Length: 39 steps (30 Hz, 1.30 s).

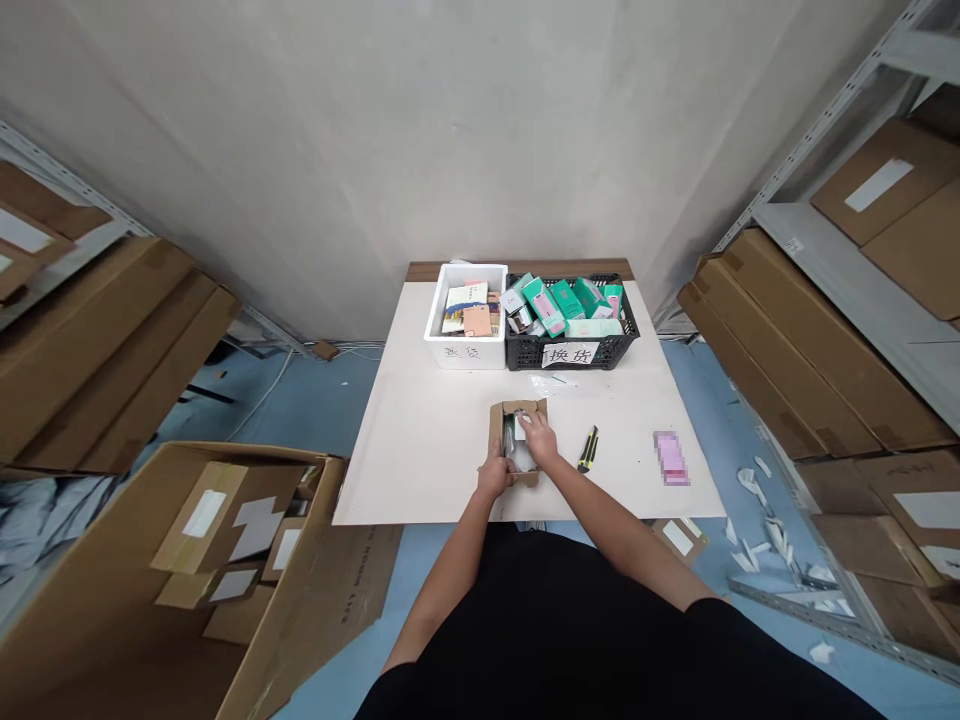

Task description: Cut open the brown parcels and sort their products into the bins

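A small open cardboard box (501, 420) sits on the white table (420, 450) in front of me. My left hand (494, 476) grips the near left edge of the box. Inside the box, my right hand (538, 436) has its fingers curled on white wrapped contents (520, 458); what it grasps I cannot make out. A black and yellow utility knife (588, 450) lies just right of the box.
A white bin (466, 345) of boxed items and a black crate (570, 350) of green boxes stand at the table's back. A pink item (671, 458) lies at right. A large open carton (187, 560) stands on the floor at left. Shelves of cartons flank both sides.
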Available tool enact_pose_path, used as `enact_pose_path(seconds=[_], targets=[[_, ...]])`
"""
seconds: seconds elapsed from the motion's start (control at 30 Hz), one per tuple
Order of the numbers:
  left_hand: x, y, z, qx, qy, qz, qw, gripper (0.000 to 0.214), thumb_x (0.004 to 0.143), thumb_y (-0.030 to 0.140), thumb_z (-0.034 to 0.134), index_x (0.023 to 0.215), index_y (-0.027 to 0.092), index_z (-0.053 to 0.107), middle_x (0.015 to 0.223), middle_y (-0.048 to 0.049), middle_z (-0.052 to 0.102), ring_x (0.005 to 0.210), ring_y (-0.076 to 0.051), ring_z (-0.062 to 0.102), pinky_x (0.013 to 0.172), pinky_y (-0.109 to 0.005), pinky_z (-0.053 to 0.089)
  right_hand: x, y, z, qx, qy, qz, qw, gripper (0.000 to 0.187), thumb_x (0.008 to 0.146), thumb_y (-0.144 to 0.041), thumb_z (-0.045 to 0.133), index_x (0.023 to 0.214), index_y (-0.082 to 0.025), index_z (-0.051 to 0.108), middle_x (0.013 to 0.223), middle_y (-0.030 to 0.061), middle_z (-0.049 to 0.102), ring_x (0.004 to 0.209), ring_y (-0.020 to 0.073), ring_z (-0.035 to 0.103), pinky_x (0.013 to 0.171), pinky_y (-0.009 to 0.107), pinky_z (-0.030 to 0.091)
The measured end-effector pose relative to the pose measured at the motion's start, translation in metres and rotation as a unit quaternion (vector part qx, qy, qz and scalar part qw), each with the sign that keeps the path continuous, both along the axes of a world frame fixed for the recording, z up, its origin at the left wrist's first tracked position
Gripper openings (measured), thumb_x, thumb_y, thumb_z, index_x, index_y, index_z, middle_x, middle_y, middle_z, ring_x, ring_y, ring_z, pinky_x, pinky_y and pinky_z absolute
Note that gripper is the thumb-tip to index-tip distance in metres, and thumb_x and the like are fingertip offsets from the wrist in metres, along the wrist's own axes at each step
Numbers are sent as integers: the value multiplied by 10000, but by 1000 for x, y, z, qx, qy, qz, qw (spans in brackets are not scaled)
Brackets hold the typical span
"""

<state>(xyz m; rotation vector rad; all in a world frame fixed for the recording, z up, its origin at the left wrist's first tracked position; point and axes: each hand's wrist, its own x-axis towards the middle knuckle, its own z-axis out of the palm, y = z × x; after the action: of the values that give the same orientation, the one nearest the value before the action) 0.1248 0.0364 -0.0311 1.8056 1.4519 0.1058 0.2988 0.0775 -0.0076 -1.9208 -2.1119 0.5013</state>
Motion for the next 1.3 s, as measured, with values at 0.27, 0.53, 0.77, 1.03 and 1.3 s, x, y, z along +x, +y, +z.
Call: enact_pose_path(seconds=[0.27, 0.53, 0.77, 1.03, 1.3], targets=[[6, -2, 8, 85, 49, -21, 995, 122, 767, 212, 822, 889, 216, 824, 1751, -65, 296, 1633, -360, 194, 1271, -552, 328, -38, -12, -6, 2, -13, -61, 998, 583, 949, -305, 605, 1481, -73, 548, 1716, 206, 303, 1617, 386, 180, 1219, 493, 409], [5, 7, 9, 113, 82, -33, 990, 135, 811, 240, 797, 938, 232, 841, 1746, -48, 309, 1637, -417, 125, 1313, -612, 176, -30, -25, 18, 48, 0, -24, 999, 640, 931, -187, 555, 1569, -214, 514, 1780, 69, 179, 1641, 376, 81, 1174, 526, 459], [8, 26, 10, 125, 100, -49, 986, 69, 794, 225, 783, 842, 251, 826, 1720, 6, 370, 1642, -407, 100, 1318, -601, 142, 0, -26, 69, 123, 35, -14, 992, 597, 962, -219, 486, 1557, -203, 531, 1684, 69, 408, 1605, 336, 209, 1204, 503, 438], [-44, 44, 23, 155, 131, -32, 979, 112, 777, 260, 755, 867, 282, 818, 1635, -9, 501, 1629, -394, 163, 1297, -559, 270, 61, -14, 103, 199, 75, -97, 972, 626, 945, -200, 521, 1571, -199, 498, 1623, 107, 468, 1541, 365, 293, 1245, 584, 359], [-142, 52, 30, 120, 178, 20, 976, 98, 782, 247, 718, 844, 242, 795, 1677, -13, 441, 1616, -410, 203, 1283, -535, 321, 42, 6, 39, 89, 97, -102, 986, 456, 928, -206, 564, 1371, -176, 668, 1521, 112, 590, 1482, 327, 403, 1114, 456, 517]])
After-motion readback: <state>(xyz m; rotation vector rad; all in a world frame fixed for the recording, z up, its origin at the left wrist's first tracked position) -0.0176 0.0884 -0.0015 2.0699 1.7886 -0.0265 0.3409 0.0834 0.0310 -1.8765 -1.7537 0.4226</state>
